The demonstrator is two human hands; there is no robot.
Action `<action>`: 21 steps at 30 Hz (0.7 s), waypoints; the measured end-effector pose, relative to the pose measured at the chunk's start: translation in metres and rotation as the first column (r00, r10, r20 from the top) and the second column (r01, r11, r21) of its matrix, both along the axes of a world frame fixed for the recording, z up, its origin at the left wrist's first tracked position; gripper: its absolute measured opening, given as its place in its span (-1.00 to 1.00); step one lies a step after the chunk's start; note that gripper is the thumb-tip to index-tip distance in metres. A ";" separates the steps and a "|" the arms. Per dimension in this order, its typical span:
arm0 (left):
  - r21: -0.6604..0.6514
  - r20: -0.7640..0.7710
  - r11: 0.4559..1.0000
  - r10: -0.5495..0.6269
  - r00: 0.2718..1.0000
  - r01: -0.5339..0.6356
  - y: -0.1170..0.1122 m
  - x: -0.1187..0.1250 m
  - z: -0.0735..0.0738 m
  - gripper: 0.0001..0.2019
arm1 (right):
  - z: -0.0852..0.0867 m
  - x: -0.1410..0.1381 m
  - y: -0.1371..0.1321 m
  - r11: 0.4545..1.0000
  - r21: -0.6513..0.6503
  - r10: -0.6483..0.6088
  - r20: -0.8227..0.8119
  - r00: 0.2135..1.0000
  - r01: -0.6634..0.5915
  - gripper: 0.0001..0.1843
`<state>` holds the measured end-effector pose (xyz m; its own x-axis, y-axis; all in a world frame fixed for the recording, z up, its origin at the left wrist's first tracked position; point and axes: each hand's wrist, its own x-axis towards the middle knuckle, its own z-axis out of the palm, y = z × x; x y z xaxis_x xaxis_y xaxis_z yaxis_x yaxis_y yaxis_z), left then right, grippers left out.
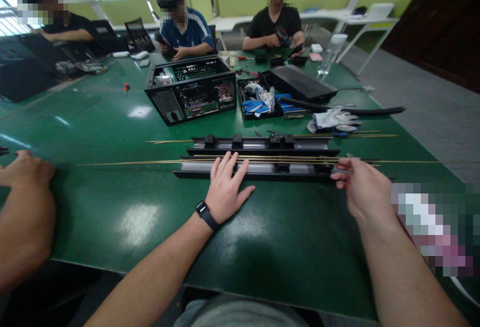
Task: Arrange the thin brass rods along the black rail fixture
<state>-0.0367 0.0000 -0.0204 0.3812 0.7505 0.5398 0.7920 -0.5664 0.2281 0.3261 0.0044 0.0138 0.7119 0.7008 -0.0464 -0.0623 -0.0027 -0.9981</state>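
Observation:
My left hand (227, 192), with a dark watch on its wrist, lies with fingers stretched and spread. Its fingertips rest on thin brass rods (258, 157) that run lengthwise over a long black channel (202, 174) with a pale inner strip. At the channel's right end, my right hand (362, 182) is pinched on the thin rods; how many it grips is hidden. Behind lies a second black channel (251, 144) with several small black blocks (237, 140) along it. Rod ends stick out past the channels on both sides.
An open black computer case (191, 94) stands behind the channels. Beside it are a black tray (258, 114) with gloves, white gloves (333, 119), a black tube (375, 111) and a clear bottle (332, 54). Co-workers sit across the green table (101, 202); another person's arm (26, 217) reaches in from the left.

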 end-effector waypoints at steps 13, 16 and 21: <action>-0.004 -0.002 1.000 0.003 1.000 -0.003 -0.001 0.000 0.000 -0.24 | 0.010 -0.006 -0.003 0.999 -0.013 0.051 -0.056 0.997 -0.052 -0.67; -0.004 -0.001 1.000 0.005 1.000 -0.005 -0.001 0.000 0.000 -0.24 | 0.012 -0.008 -0.004 0.999 -0.020 0.044 -0.070 0.997 -0.046 -0.71; 0.017 -0.003 1.000 -0.006 1.000 0.006 -0.001 0.000 0.001 -0.28 | 0.011 -0.005 -0.003 1.000 -0.016 0.009 -0.056 0.998 -0.010 -0.68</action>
<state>-0.0369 -0.0015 -0.0195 0.3877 0.7390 0.5510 0.7891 -0.5751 0.2160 0.3209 0.0010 0.0244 0.7013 0.7062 -0.0971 -0.1178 -0.0195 -0.9928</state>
